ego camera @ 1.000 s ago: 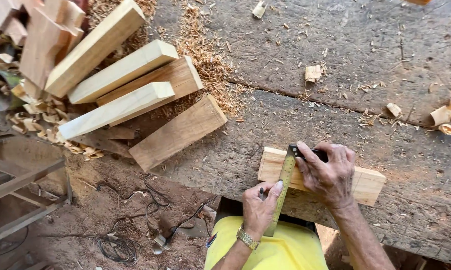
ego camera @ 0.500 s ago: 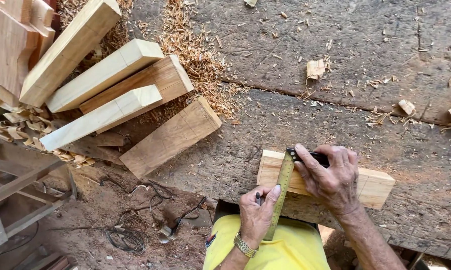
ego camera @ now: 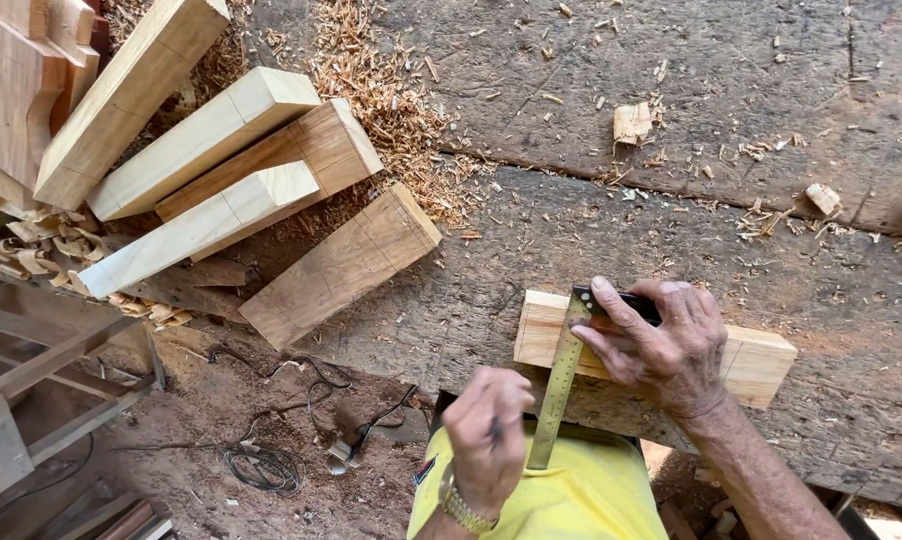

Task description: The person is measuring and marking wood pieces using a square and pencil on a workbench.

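Rough grey planks form the bench [ego camera: 671, 90], littered with shavings and chips. At its near edge lies a short pale wood block [ego camera: 761, 360], and a try square [ego camera: 561, 380] sits across the block's left part, its yellowish blade hanging past the edge toward a yellow shirt [ego camera: 571, 500]. Right hand [ego camera: 661, 345] presses on block and square, fingers spread, thumb on the dark stock. Left hand [ego camera: 486, 435] hovers off the edge just left of the blade, fingers curled around a dark pencil [ego camera: 493, 430]. Several long timber pieces [ego camera: 221, 170] are stacked at the bench's far left corner.
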